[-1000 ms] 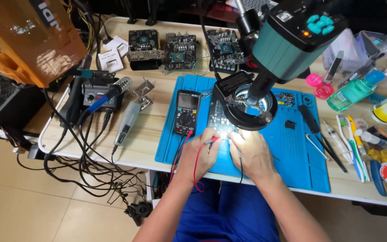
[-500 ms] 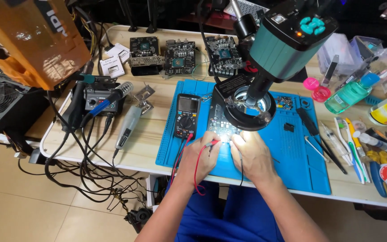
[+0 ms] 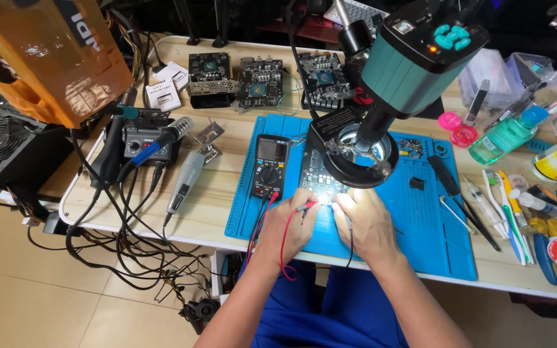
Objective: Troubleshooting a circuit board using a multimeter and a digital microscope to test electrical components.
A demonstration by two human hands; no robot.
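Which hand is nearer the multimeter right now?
Left. The left hand sits just below the multimeter, holding the red probe. The right hand is farther right, under the ring light.

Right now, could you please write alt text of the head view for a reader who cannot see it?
A person's left hand holds a red probe and the right hand a black one against a brightly lit circuit board under a microscope. A multimeter lies beside the board on a blue mat.
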